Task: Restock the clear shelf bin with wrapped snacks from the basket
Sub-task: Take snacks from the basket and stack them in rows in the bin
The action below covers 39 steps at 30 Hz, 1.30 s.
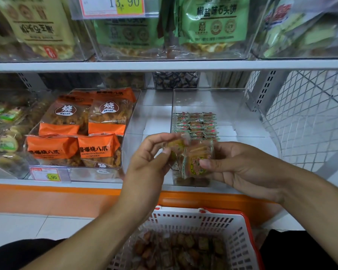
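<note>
The basket [219,227] sits nearest, below my wrists, with wrapped snacks [183,248] piled inside. Above it my left hand [150,162] pinches one small pack [177,146] between thumb and fingertips, and my right hand [240,168] grips a bundle [198,162] with its thumb on the front, long side upright. Both hands are raised, close together. The bin [207,98] lies straight ahead, just beyond them, holding rows [196,123] at its back. My right hand looks nearer its opening.
</note>
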Each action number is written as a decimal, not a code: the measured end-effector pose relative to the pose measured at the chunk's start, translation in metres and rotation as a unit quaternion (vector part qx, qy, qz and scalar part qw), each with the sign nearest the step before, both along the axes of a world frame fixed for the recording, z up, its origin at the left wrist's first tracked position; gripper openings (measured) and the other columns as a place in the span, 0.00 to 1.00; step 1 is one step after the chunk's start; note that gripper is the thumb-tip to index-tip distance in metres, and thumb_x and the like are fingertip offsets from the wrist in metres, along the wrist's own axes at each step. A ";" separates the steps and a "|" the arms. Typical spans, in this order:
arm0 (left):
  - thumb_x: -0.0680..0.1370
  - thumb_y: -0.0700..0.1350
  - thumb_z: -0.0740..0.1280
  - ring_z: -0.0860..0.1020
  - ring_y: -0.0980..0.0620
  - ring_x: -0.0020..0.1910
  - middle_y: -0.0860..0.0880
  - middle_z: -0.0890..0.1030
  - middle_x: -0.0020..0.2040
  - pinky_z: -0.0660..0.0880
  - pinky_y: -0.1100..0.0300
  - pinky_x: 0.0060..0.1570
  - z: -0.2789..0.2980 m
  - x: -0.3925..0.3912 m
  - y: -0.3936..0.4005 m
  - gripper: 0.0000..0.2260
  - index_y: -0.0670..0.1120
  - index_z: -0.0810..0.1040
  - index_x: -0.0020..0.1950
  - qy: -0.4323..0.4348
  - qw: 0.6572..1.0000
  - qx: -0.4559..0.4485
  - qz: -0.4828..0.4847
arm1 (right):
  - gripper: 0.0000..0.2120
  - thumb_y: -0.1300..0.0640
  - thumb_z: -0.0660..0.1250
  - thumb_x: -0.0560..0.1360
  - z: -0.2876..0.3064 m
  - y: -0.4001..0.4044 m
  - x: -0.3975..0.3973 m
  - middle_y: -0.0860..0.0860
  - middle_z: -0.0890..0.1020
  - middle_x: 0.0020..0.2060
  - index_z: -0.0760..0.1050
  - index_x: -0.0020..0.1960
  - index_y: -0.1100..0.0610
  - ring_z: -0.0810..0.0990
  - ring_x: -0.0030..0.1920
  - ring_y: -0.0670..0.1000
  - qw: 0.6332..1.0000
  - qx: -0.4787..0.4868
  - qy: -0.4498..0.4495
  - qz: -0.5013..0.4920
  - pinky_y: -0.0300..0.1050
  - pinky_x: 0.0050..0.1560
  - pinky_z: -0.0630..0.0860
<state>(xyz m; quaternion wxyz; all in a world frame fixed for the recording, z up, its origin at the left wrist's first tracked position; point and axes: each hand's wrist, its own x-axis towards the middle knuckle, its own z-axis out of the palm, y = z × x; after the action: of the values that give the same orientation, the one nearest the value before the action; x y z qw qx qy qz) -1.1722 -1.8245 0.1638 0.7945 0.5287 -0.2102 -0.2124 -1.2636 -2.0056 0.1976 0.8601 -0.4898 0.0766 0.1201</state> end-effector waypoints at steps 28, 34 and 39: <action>0.79 0.53 0.64 0.38 0.50 0.82 0.49 0.50 0.84 0.21 0.63 0.67 -0.054 -0.015 -0.037 0.36 0.49 0.50 0.84 -0.583 0.657 0.472 -0.076 | 0.34 0.71 0.68 0.72 -0.056 -0.057 0.055 0.54 0.75 0.59 0.61 0.73 0.55 0.74 0.47 0.50 0.706 -0.686 0.171 0.030 0.38 0.32 0.65; 0.79 0.53 0.64 0.38 0.47 0.82 0.47 0.49 0.84 0.24 0.57 0.71 -0.053 -0.013 -0.036 0.36 0.51 0.50 0.83 -0.579 0.653 0.484 -0.067 | 0.31 0.71 0.68 0.72 -0.057 -0.064 0.052 0.53 0.77 0.51 0.63 0.69 0.51 0.74 0.42 0.48 0.708 -0.678 0.195 0.032 0.40 0.30 0.66; 0.79 0.55 0.65 0.42 0.47 0.82 0.47 0.51 0.84 0.24 0.59 0.70 -0.054 -0.014 -0.035 0.37 0.51 0.50 0.83 -0.585 0.646 0.486 -0.066 | 0.31 0.73 0.66 0.72 -0.060 -0.061 0.052 0.54 0.73 0.69 0.71 0.69 0.49 0.75 0.64 0.55 0.717 -0.676 0.169 0.027 0.37 0.42 0.70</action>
<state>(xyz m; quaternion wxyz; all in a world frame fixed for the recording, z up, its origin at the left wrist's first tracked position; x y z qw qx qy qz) -1.1859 -1.8597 0.1099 0.1193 0.8381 -0.5320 0.0178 -1.2112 -2.0671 0.1375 0.2694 -0.9144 0.2680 0.1398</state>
